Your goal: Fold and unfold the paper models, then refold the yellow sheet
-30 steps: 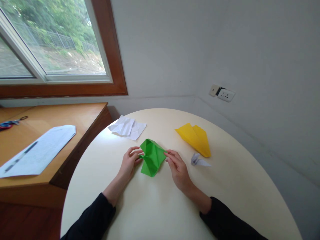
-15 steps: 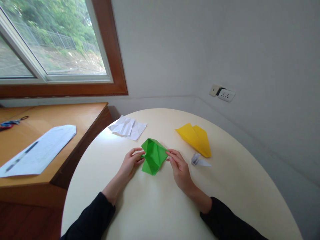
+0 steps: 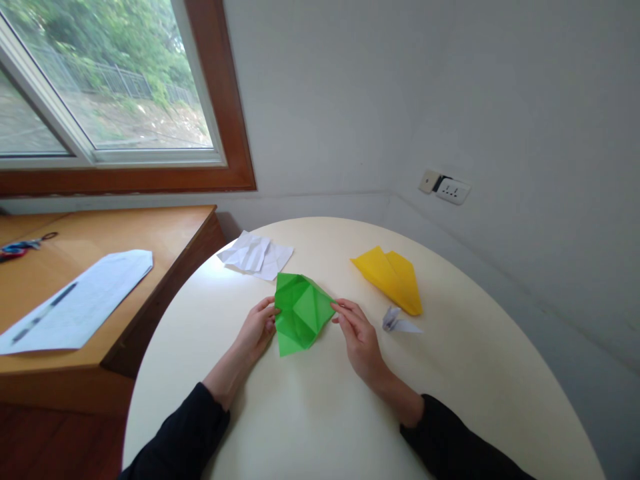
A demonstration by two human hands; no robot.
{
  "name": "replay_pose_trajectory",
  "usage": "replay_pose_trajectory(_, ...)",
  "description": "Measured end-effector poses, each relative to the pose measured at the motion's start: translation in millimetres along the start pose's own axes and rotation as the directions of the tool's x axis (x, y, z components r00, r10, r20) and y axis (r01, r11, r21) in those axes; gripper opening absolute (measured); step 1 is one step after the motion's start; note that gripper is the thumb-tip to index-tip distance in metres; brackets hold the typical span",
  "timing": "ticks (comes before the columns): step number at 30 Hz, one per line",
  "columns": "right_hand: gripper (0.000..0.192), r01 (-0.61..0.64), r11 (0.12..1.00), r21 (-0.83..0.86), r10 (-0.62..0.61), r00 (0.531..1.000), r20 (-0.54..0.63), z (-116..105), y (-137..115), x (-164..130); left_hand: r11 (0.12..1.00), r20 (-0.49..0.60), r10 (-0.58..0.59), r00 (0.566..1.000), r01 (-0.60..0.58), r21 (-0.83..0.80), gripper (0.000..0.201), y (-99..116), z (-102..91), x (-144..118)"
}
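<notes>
L grip point(image 3: 257, 329) pinches green paper point(image 3: 302, 313) by left edge, R grip point(image 3: 358, 337) by right tip; I'd say v. light, easily creased, best held at edges.

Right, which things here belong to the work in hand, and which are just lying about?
In the work: green paper, left hand, right hand.

Apparently just lying about: yellow paper, white papers, small folded paper, pen, desk sheet, likely scissors.

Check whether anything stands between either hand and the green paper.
Nothing visible does: the right hand pinches the green paper at its right corner, and the left hand is at its left edge. The yellow paper lies farther right.
</notes>
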State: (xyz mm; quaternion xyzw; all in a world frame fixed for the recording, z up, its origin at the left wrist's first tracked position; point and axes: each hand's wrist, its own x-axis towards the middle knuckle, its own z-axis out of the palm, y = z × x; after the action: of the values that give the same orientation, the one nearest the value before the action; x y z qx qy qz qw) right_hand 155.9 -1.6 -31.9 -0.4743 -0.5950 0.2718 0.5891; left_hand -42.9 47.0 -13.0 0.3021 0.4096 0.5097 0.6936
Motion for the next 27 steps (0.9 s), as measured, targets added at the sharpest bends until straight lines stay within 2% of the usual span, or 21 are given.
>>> replay_pose_trajectory(11, 0.029, -0.035, 0.999, 0.001, 0.035, 0.999, -0.002, 1.6, 1.4, 0.4, 0.999, 0.013, -0.012, 1.000, 0.013, -0.037, 0.024, 1.1, -1.0, 0.4)
replay_pose_trajectory(18, 0.018, -0.017, 1.000, 0.024, 0.017, 1.000, -0.021, 3.0, -0.2, 0.9, 0.998, 0.031, 0.029, 0.999, -0.030, 0.063, 0.025, 0.6, 3.8, -5.3)
replay_pose_trajectory(27, 0.012, -0.008, 0.998, 0.064, 0.006, 0.999, 0.034, 1.8, -1.6, 1.4, 0.994, 0.011, 0.023, 1.000, -0.024, 0.103, 0.027, -1.8, 7.1, -8.4)
